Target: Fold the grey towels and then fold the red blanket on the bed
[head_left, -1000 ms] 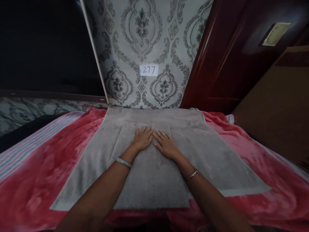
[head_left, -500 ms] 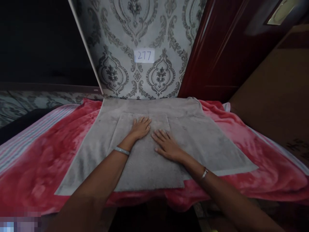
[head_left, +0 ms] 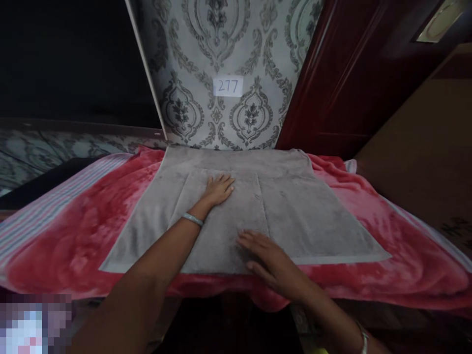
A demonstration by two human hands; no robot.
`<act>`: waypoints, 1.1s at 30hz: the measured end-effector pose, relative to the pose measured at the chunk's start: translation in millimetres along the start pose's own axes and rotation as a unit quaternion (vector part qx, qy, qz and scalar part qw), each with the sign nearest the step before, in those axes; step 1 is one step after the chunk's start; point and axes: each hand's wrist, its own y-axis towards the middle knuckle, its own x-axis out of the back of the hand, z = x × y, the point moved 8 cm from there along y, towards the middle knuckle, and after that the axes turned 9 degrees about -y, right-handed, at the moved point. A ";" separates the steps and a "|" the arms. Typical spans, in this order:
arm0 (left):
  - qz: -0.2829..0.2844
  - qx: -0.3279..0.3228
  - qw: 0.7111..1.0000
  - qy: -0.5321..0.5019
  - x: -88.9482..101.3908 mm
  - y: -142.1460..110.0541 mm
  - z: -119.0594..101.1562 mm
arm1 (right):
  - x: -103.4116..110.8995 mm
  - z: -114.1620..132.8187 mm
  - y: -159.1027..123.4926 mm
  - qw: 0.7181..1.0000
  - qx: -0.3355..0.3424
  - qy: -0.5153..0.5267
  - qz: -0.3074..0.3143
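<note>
A large grey towel (head_left: pixel 295 211) lies spread out, with a smaller grey towel (head_left: pixel 221 221) flat on its middle. My left hand (head_left: pixel 220 190) rests palm down, fingers spread, on the upper part of the smaller towel. Lower down, my right hand (head_left: pixel 267 260) is over the smaller towel's near right part, its fingers stretched out and slightly blurred. Whether the right palm touches the cloth I cannot tell. Neither hand grips anything.
Beneath the towels is a red plush blanket (head_left: pixel 84 231) over a striped cloth (head_left: pixel 70 189). A dark screen (head_left: pixel 73 69) stands at the left. Patterned wall with a "277" label (head_left: pixel 228 86) rises behind; a dark red door (head_left: pixel 342 69) and cardboard box (head_left: pixel 424 132) are at the right.
My right hand has moved toward me and slightly right over the smaller towel. My left hand keeps its place on the cloth. The view has shifted slightly.
</note>
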 end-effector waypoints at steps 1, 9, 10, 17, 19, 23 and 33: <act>-0.016 0.003 0.998 -0.055 2.7 0.8 4.7 | 6.0 -5.5 15.1 1.000 0.005 -0.004 -0.019; -0.146 0.005 0.840 -0.523 22.1 -0.9 44.9 | 5.2 -70.2 151.9 0.991 -0.073 -0.111 -0.029; -0.136 0.010 0.843 -0.521 20.3 -0.7 44.4 | 0.2 -74.8 160.0 0.989 -0.083 -0.124 -0.021; -0.097 0.044 0.871 -0.480 13.7 1.7 41.5 | -30.0 -80.1 166.0 0.977 -0.081 -0.191 0.041; -0.102 0.036 0.869 -0.483 14.8 2.5 41.3 | -31.6 -75.5 161.2 0.978 -0.077 -0.188 0.057; -0.115 0.033 0.875 -0.469 16.0 2.8 41.7 | -37.3 -37.9 130.7 0.984 -0.006 -0.146 0.102; -0.095 0.013 0.960 -0.265 16.6 1.6 33.1 | -49.9 45.6 31.8 0.988 0.046 -0.037 0.144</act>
